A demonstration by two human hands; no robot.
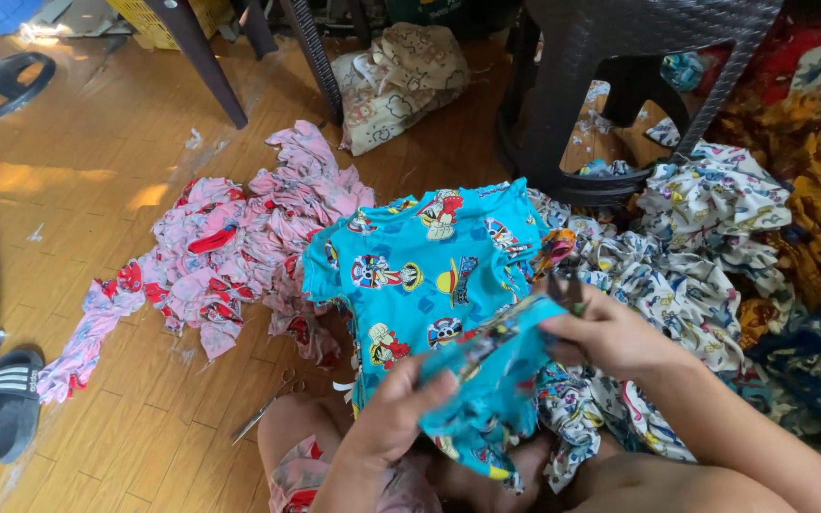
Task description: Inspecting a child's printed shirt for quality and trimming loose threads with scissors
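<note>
My left hand (393, 414) grips a small turquoise printed garment (496, 375) from below, bunching its cloth. Higher up, my right hand (610, 334) pinches the top edge of the same piece and seems to hold a small dark tool (565, 288) at the fingertips; what it is stays unclear. Beneath lies a turquoise cartoon-print shirt (425, 266) spread flat over my lap and the floor.
A pink printed clothes pile (230, 247) lies to the left, a white printed pile (686, 256) to the right. Scissors (263, 408) rest on the wooden floor by my knee. A dark plastic stool (620, 85), chair legs (206, 66), a beige bundle (396, 81) and a sandal (9, 399) surround.
</note>
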